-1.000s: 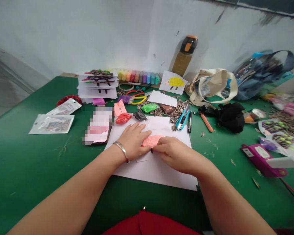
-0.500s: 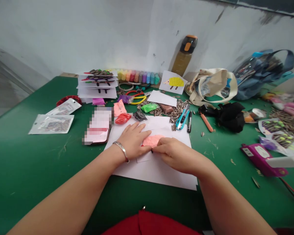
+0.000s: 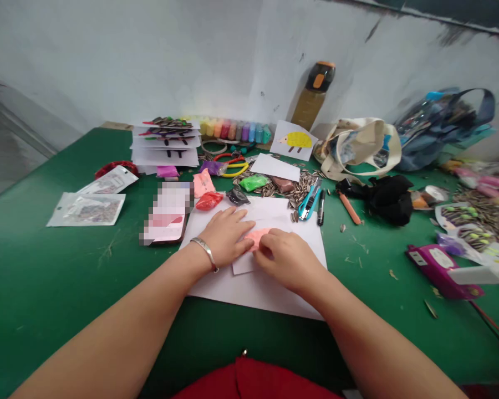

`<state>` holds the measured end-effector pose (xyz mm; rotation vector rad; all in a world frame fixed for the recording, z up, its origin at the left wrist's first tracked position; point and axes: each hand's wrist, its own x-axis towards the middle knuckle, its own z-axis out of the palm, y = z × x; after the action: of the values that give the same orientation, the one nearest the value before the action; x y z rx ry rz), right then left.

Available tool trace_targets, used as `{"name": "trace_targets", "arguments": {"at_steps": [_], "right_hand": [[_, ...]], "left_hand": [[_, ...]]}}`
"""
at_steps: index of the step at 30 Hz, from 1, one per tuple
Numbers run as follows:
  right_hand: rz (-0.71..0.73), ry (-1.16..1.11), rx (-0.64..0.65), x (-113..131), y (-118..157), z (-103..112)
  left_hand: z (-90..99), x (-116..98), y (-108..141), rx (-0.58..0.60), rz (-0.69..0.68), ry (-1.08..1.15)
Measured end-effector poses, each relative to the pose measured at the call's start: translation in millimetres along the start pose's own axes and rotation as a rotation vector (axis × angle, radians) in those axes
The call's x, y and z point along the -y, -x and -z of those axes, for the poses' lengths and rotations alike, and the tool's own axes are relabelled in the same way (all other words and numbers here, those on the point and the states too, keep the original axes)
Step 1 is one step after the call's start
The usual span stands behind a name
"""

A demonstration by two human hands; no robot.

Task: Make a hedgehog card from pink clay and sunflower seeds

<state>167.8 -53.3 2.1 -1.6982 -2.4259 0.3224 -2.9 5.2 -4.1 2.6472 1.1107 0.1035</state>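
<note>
A flat pink clay shape (image 3: 255,237) lies on a small white card (image 3: 243,267), which rests on larger white sheets (image 3: 224,291). My left hand (image 3: 227,235) lies spread on the card and sheets, its thumb at the clay's left edge. The curled fingers of my right hand (image 3: 289,256) press together at the clay's lower right. They cover part of it, and whatever they may hold is hidden. Beyond my left hand sit a red clay packet (image 3: 208,201), a black clay packet (image 3: 237,195) and a pink clay packet (image 3: 203,183).
A phone (image 3: 166,213) lies left of the sheets. At their right edge are a blue utility knife (image 3: 310,200) and a black marker (image 3: 321,208). Sunflower seeds (image 3: 301,191) are heaped behind. A purple glue gun (image 3: 438,271) lies far right; a bottle (image 3: 311,97) stands at the wall.
My right hand has shifted slightly left and its fingers have curled more over the pink clay. A dark bit seen at its fingertips is now out of sight. My left hand stays nearly still.
</note>
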Motion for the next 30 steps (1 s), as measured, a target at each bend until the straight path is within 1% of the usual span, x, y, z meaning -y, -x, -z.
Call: {"name": "trace_targets", "arguments": {"at_steps": [4,9,11,15,17,18,20,23,24,27,30], "right_hand": [[-0.037,0.133,-0.01,7,-2,-3],[-0.076,0.183,-0.014,14,-3,-6],[-0.091,0.144,-0.005,12,-3,-5],[-0.108,-0.09,0.101,-1,1,7],[-0.117,-0.124,0.084,-5,5,16],[-0.105,-0.116,0.061,-5,8,20],[-0.03,-0.073,0.013,-3,14,23],[0.154,0.049,-0.043,3,25,14],[0.181,0.092,-0.069,4,29,9],[0.202,0.169,-0.121,3,38,-8],[0.209,0.191,-0.147,-1,40,-18]], "left_hand": [[-1.8,1,0,-0.006,0.009,-0.001],[-2.7,2,0,-0.02,0.009,0.004],[-2.6,2,0,-0.024,0.01,0.002],[-2.4,3,0,-0.023,0.003,-0.003],[-2.8,4,0,-0.026,0.0,-0.001],[-3.1,4,0,-0.03,0.0,0.001],[-4.1,5,0,-0.041,0.0,0.009],[-5.8,7,0,-0.052,-0.005,0.023],[-6.3,8,0,-0.053,-0.006,0.027],[-7.5,10,0,-0.054,-0.001,0.036],[-8.0,11,-1,-0.065,0.001,0.047]]}}
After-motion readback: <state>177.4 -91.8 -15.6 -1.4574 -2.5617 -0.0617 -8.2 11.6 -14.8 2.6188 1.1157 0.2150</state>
